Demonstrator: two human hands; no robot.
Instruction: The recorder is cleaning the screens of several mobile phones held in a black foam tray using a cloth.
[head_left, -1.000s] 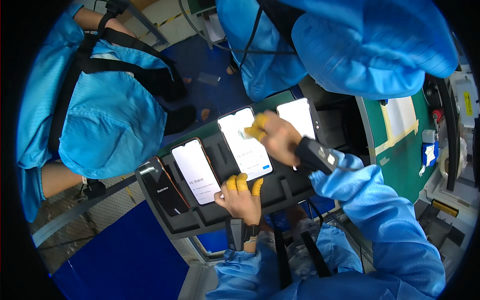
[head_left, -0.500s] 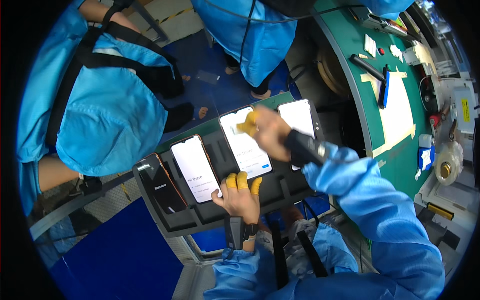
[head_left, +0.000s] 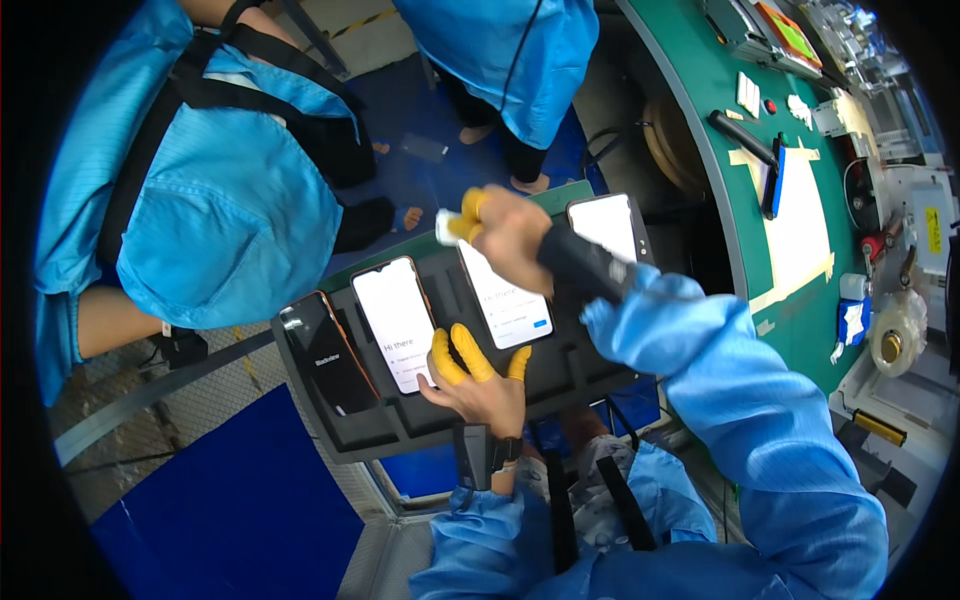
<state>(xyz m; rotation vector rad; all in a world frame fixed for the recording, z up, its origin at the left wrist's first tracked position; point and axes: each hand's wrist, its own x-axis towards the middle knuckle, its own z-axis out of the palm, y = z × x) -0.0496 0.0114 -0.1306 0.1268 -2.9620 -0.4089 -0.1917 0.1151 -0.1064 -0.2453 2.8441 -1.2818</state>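
A black tray (head_left: 400, 435) holds several phones side by side. The leftmost phone (head_left: 327, 352) has a dark screen, and three others (head_left: 395, 322) (head_left: 508, 300) (head_left: 607, 224) show lit white screens. My left hand (head_left: 476, 385), with yellow finger cots, rests on the tray's near part between two lit phones, fingers spread. My right hand (head_left: 505, 238), also in yellow finger cots, hovers over the far end of the third phone. It pinches a small white piece (head_left: 446, 226) between its fingertips.
A person in a blue coat (head_left: 215, 210) crouches close at the left of the tray; another person in a blue coat (head_left: 510, 50) stands beyond it. A green workbench (head_left: 800, 300) at the right carries a tape roll (head_left: 893, 342), a black tool (head_left: 742, 137) and white sheets. A blue mat (head_left: 240, 510) lies at the lower left.
My right hand has moved toward the tray's far edge and now shows the small white piece. The standing person has drawn back, uncovering the green bench. My left hand stays put.
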